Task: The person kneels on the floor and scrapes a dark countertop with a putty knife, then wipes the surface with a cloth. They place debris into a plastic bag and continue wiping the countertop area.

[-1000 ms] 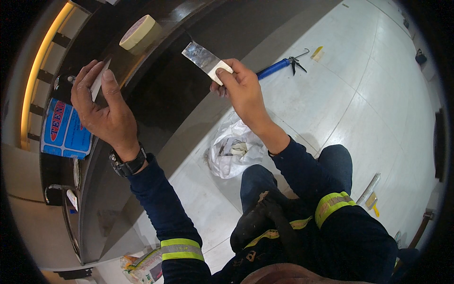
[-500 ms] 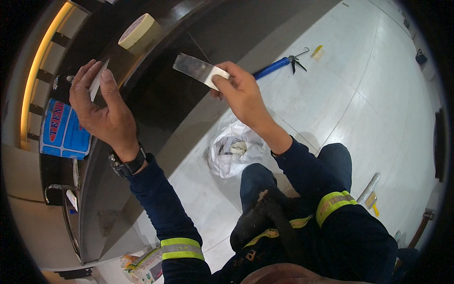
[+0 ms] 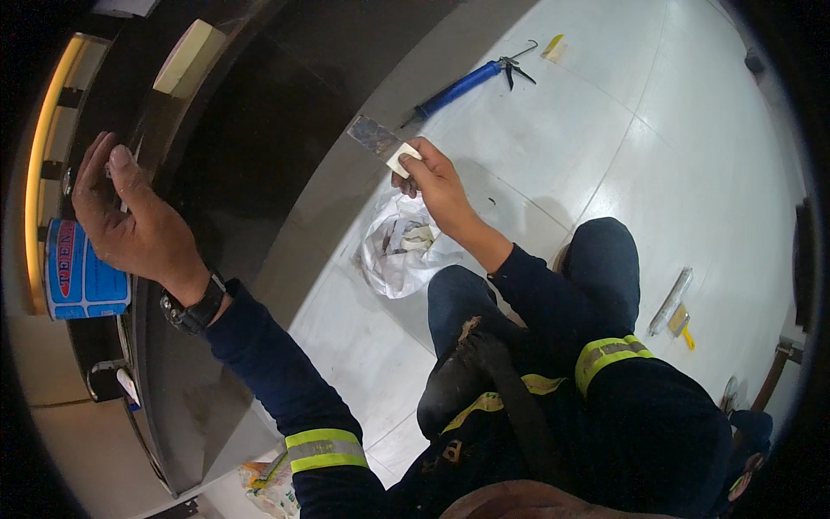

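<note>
Head view, surfaces then items, each L to R. Glowing yellow strip (image 3: 52,164) left of the left fingers. Dark glossy counter (image 3: 259,112), edge bowed, between left and right fingers. Pale tiled floor (image 3: 596,104), smooth, thin joints, right of the right fingers.

Blue printed can (image 3: 95,281), cylindrical, just below the left fingers. Left hand (image 3: 143,225): fingers bent, thumb apart; can't tell if anything sits between them. Cream tape roll (image 3: 188,59), matte, on the counter, up-right of the left fingers. Scraper (image 3: 378,138): flat smudged metal blade, white handle pinched in the right hand (image 3: 445,195), blade pointing up-left from the fingertips. Crumpled white bag (image 3: 389,272), scraps inside, below the right fingers. Blue caulking gun (image 3: 462,91), long barrel, up-right of them. Silvery tube (image 3: 670,303) and yellow-handled brush (image 3: 681,324), side by side, well down-right.
</note>
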The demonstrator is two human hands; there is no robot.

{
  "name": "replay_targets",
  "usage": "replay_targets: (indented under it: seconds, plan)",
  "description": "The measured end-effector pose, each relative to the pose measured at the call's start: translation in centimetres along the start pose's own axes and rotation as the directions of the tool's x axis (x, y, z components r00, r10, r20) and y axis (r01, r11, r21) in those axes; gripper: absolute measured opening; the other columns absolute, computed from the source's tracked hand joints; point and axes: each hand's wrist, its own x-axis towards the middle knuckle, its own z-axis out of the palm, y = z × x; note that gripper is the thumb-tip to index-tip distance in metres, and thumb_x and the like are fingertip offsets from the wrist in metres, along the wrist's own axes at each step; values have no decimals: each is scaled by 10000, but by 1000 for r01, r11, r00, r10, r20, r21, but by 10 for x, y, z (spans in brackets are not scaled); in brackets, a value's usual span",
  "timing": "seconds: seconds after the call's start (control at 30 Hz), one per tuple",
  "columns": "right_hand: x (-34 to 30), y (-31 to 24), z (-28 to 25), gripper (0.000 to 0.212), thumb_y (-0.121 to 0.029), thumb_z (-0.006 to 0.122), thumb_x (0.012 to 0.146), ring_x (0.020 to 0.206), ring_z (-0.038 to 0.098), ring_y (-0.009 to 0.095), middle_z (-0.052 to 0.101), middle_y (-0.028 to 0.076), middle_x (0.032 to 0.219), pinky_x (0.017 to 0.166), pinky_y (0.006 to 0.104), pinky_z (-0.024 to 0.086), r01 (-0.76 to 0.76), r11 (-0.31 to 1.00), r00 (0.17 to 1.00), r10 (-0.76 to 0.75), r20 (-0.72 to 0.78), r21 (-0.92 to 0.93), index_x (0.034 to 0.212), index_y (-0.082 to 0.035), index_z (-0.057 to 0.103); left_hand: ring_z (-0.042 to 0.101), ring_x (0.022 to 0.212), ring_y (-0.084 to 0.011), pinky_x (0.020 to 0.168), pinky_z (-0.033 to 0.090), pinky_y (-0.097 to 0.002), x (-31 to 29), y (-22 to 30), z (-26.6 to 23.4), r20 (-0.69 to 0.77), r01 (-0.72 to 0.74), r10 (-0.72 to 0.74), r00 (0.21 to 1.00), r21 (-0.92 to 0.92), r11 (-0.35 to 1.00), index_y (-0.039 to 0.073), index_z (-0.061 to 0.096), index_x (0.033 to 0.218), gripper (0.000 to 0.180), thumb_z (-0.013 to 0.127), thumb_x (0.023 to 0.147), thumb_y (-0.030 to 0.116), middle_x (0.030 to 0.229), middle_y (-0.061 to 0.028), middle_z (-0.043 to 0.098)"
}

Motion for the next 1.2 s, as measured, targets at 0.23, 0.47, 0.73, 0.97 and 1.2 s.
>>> replay_targets:
  seconds: [0.23,0.47,0.73,0.97,1.2]
  plan:
    - [9,-2,7,177,-181,511,1021,676,534,83,646,29,793,624,241,427,7,999,1000,-8,-13,-31,1110,-43,580,683,1056,-210,806,582,-295,4,-1,-3,30,-12,11,999,53,999,68,702,1105,250,653,973,274,1144,-131,710]
    - [15,-4,14,221,-180,534,1012,691,587,109,681,63,812,637,268,462,16,999,1000,-16,7,-40,1127,-2,596,681,1066,-222,886,562,-340,1,-2,-1,5,10,-10,1000,20,1000,72,715,1082,240,663,963,274,1149,-127,712]
    - [21,-27,29,238,-188,552,1001,722,625,124,693,82,842,662,277,489,45,982,998,-37,48,-182,1138,-2,607,664,1106,-238,950,528,-385,1,-2,0,-9,22,-22,1000,43,999,78,717,1084,254,668,956,293,1150,-132,711]
    - [9,-37,33,223,-179,584,995,806,648,104,680,77,905,706,261,514,150,945,971,-86,222,-290,1159,-29,602,666,1093,-232,926,536,-375,3,-6,-5,8,-42,42,999,53,998,77,712,1093,241,663,960,272,1157,-134,709]
    - [32,-57,-41,206,-211,621,959,669,593,98,634,70,738,583,286,456,337,704,925,-371,82,-625,1055,-30,642,688,1032,-205,823,574,-304,4,2,-1,-4,-15,15,1000,46,999,74,713,1089,220,657,967,248,1148,-129,712]
